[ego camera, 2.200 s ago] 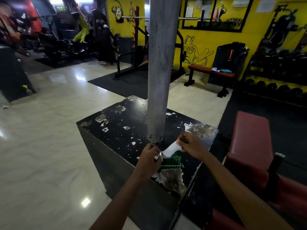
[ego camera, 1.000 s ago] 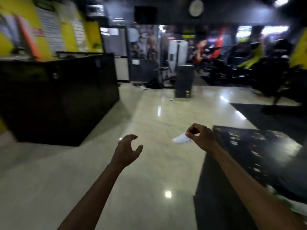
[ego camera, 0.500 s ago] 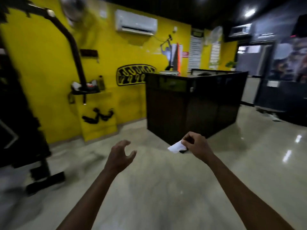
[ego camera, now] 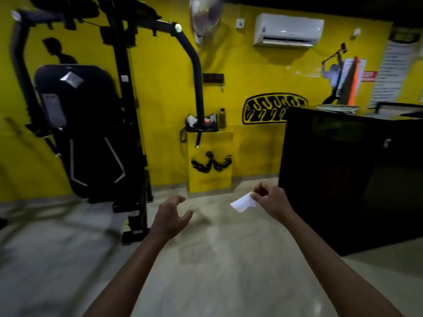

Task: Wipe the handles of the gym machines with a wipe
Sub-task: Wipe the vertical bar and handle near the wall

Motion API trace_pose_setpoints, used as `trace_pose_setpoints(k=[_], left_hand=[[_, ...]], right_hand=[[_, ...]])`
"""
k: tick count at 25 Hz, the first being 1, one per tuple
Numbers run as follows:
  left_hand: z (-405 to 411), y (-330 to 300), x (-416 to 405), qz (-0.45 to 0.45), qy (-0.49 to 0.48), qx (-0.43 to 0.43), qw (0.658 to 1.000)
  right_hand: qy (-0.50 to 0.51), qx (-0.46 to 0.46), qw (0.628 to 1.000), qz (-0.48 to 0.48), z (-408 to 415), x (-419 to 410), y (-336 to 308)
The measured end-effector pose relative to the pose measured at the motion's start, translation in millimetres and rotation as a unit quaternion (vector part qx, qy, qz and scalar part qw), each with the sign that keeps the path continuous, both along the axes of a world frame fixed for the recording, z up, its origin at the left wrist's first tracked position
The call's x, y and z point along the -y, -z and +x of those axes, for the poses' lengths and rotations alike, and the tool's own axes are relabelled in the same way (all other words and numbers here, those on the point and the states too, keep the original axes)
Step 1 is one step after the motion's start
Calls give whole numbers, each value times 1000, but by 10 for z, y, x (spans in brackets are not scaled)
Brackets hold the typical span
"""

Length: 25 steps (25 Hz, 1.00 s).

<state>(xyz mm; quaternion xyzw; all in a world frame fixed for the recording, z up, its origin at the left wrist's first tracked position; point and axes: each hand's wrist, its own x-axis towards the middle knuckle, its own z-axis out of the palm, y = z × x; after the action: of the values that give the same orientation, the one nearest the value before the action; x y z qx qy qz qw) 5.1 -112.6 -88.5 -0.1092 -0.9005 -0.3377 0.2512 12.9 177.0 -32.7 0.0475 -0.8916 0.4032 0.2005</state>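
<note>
A folded white wipe (ego camera: 243, 202) hangs from my right hand (ego camera: 270, 197), which pinches it between thumb and fingers in front of me. My left hand (ego camera: 170, 216) is held out empty, its fingers loosely curled. A black gym machine (ego camera: 91, 124) stands at the left against the yellow wall. Its curved black arm (ego camera: 195, 72) comes down to a hanging handle (ego camera: 198, 138) ahead of my hands. Both hands are well short of the machine.
A dark reception counter (ego camera: 343, 175) stands at the right. A yellow ledge (ego camera: 210, 161) by the wall carries a bag and a bottle. Pale tiled floor (ego camera: 206, 259) lies between me and the machine. An air conditioner (ego camera: 288, 29) is mounted high on the wall.
I pulled a wipe from a pack on the black block and turned left across the gym. The machine has come into view at the left, and the counter has shifted right.
</note>
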Motion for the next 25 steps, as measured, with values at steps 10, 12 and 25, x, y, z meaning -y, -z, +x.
trace_pose_setpoints(k=[10, 12, 25], left_hand=[[-1884, -102, 311, 10, -102, 9, 995], [-2278, -127, 398, 13, -114, 10, 993], [-5113, -45, 1469, 8, -108, 30, 994]], right_hand=[[-120, -7, 993, 5, -2651, 474, -96], [-140, -11, 990, 7, -3130, 605, -136], [-150, -16, 988, -12, -5865, 1755, 18]])
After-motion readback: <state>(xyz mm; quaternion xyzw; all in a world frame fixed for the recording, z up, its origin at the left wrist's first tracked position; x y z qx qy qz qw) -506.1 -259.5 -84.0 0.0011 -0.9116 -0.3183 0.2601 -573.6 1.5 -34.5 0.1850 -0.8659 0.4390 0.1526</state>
